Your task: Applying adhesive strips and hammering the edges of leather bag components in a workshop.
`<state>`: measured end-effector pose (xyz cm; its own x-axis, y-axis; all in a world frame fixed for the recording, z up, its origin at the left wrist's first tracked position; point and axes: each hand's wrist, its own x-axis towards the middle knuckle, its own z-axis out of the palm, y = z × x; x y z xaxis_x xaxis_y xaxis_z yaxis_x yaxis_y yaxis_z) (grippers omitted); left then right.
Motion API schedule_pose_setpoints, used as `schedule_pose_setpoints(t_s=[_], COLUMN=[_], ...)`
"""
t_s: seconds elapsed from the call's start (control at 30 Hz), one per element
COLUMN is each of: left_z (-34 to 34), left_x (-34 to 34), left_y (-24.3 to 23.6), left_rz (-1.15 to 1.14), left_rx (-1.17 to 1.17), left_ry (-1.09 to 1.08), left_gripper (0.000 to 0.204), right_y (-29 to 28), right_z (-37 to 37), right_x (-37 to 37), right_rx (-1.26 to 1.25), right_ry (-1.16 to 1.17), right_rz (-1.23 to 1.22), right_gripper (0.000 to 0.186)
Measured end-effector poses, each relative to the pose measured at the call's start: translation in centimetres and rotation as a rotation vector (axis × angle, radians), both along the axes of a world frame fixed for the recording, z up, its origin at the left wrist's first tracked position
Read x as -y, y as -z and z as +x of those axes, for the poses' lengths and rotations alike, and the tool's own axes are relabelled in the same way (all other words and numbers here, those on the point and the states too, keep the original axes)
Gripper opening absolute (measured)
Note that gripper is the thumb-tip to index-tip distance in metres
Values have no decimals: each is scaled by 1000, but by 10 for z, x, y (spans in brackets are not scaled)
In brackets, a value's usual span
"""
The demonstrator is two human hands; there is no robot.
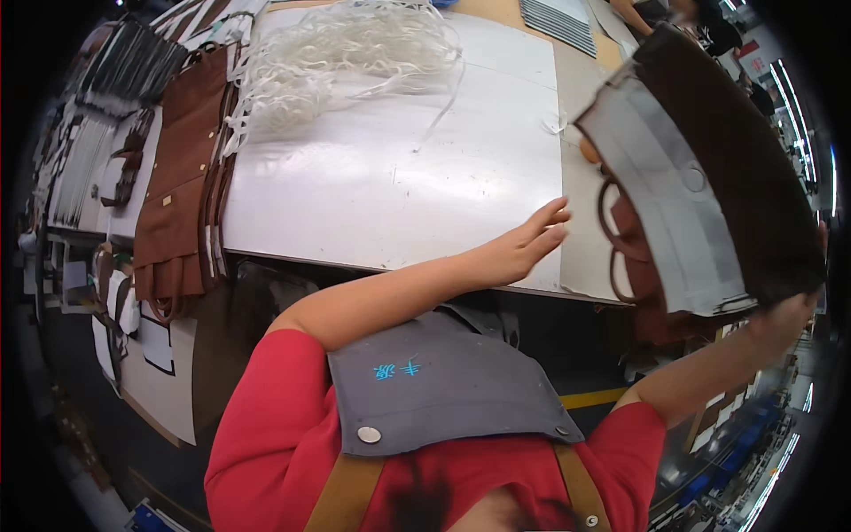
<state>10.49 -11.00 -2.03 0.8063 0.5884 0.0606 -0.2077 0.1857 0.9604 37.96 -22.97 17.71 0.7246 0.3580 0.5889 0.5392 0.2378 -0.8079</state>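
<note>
My right hand (787, 317) clasps the near edge of a brown bag piece (722, 142), raised at the table's (399, 195) right side; my left hand (525, 248), fingers loosely spread, holds nothing; the piece looks light and fairly stiff, likely best held by opposite edges.

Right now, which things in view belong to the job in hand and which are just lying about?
Likely the job:
- dark piece, held in the right hand
- left hand, empty
- table

Likely just lying about:
- white strips
- brown bags, at left
</note>
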Motion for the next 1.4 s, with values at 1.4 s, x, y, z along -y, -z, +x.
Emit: schedule_pose_setpoints(t_s=[1.4], left_z=[-206], left_x=[-79], left_y=[81], left_rz=[1144], left_rx=[-1106], left_ry=[-332], left_gripper=[43], right_y=[290], right_z=[-15], right_x=[10], right_rx=[-66], right_ry=[104], right_rz=[-919], right_gripper=[18])
